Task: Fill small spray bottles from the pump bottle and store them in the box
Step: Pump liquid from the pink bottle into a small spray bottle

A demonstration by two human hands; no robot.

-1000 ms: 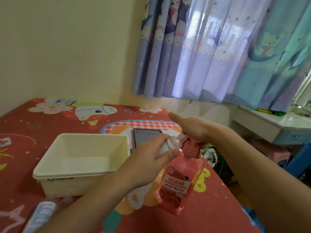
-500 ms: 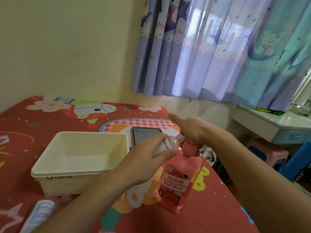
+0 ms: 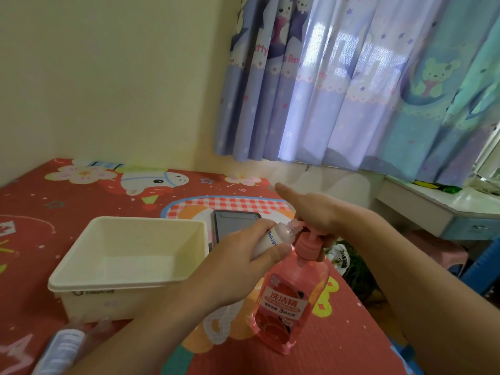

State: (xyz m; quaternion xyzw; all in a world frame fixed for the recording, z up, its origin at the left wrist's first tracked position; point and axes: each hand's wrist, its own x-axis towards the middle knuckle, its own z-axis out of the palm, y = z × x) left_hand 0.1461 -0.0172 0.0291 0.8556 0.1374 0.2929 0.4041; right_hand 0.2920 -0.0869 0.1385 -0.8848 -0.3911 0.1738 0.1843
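Note:
A pink pump bottle (image 3: pixel 286 299) with a red label stands on the red mat. My right hand (image 3: pixel 311 209) lies flat on top of its pump head, fingers stretched out. My left hand (image 3: pixel 238 263) grips a small white spray bottle (image 3: pixel 273 239), tilted so that its open neck meets the pump's nozzle. A cream plastic box (image 3: pixel 130 277) sits to the left with nothing visible inside. Another small spray bottle (image 3: pixel 61 350) lies at the bottom left, blurred.
A dark phone (image 3: pixel 232 226) lies on the mat behind the box and my left hand. The mat's right edge drops to the floor, where a pink stool (image 3: pixel 438 255) and a white desk (image 3: pixel 438 209) stand. Wall and curtains close the back.
The view has shifted slightly. Both hands keep their places on the small bottle and the pump head; the pump head sits a little higher than before.

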